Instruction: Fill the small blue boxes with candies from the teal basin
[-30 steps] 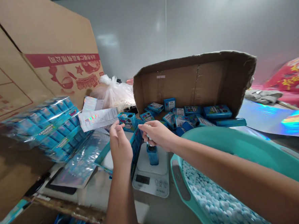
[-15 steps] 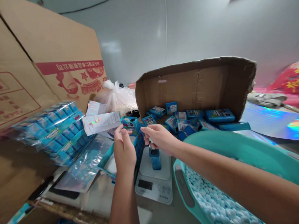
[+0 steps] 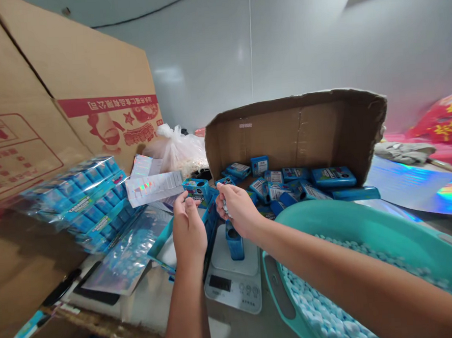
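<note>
My right hand (image 3: 239,209) is closed around a few pale blue candies (image 3: 226,209), partly visible between the curled fingers. It hovers just above a small blue container (image 3: 235,244), upright with an opening in its top, on a white digital scale (image 3: 235,291). To the left, my left hand (image 3: 190,227) is raised with thumb and fingers loosely stretched and nothing seen in it. Its fingertips are near a blue box (image 3: 195,187) with a dark round spot on top. Below that hand lies an open blue display tray (image 3: 161,239), partly hidden by the wrist.
A turquoise tub (image 3: 328,211) of pale candies stands at right. Behind it, a cardboard box (image 3: 296,129) holds several blue containers (image 3: 332,176). Wrapped blue packs (image 3: 78,198) and a clear plastic bag (image 3: 127,256) lie left, beside large cartons (image 3: 101,74).
My right hand has lifted slightly and turned over the container on the scale, showing more of the candies in it. My left hand has hardly moved.
</note>
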Tool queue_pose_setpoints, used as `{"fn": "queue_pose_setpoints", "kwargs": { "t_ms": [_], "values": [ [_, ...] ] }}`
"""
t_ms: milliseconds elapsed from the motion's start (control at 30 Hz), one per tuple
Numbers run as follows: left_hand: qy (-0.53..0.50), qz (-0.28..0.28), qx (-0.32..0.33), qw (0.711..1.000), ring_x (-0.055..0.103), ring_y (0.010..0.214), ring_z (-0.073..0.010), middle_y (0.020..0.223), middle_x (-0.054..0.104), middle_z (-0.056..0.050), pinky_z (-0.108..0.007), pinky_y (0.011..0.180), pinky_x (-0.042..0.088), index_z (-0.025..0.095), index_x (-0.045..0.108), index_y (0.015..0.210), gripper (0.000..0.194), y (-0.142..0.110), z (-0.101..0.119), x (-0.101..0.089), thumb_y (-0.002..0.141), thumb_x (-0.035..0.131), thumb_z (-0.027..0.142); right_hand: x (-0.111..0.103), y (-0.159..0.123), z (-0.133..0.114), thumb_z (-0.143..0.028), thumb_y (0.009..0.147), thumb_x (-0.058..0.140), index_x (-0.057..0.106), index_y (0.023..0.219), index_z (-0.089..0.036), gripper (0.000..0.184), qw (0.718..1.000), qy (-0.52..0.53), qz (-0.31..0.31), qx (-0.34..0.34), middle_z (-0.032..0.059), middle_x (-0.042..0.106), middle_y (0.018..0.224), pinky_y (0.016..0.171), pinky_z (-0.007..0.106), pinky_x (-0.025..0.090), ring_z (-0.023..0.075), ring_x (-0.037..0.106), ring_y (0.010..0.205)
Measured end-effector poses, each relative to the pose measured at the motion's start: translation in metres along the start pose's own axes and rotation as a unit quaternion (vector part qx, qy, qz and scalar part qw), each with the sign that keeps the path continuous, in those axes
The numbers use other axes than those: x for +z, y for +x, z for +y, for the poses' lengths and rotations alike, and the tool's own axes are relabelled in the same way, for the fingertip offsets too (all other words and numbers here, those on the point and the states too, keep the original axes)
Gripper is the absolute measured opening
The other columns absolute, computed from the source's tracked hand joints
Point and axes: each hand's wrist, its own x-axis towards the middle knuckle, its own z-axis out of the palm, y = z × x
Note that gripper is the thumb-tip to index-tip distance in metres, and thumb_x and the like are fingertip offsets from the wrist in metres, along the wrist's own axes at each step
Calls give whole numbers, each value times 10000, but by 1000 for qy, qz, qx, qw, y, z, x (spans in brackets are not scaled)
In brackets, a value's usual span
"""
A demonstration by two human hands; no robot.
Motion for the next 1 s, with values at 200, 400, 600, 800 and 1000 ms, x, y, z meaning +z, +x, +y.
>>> {"fn": "queue_pose_setpoints", "kwargs": {
  "t_ms": [200,400,600,800,1000],
  "values": [
    [4,-14,-7,1000,626,1009,-268,1033,672,-136,-422,933,462,126,505,1312,678,1,1,-1,987,249,663,-1,-4,1,-353,849,603,420,617,-210,329,1000,8,5,2,-39,441,497,391,210,272,96,402,430],
    [13,-12,-9,1000,642,997,-248,1030,681,-131,-381,904,477,124,510,1317,658,1,1,-3,999,250,638,-1,-6,1,-351,811,596,436,581,-205,316,1000,0,3,-1,-38,451,460,390,217,277,108,414,424],
    [23,-18,-10,1000,645,999,-243,1027,688,-121,-373,902,473,143,523,1308,631,0,-1,-4,1004,255,626,-1,-10,-2,-344,796,587,420,580,-211,304,1000,2,9,-15,-53,433,448,393,222,277,107,406,416],
    [27,-22,-12,999,642,1018,-243,1044,686,-121,-369,903,475,143,512,1320,622,1,-2,-4,1008,255,616,-3,-9,0,-344,788,599,444,576,-207,296,1000,-5,16,-15,-42,462,453,416,226,323,120,443,442],
    [29,-23,-12,999,641,1024,-245,1052,686,-124,-382,915,472,140,515,1321,622,1,-2,-4,1010,256,612,-2,-12,-1,-344,807,583,435,577,-207,305,1000,-12,21,-9,-45,443,448,416,221,313,116,434,434]
  ]
}}
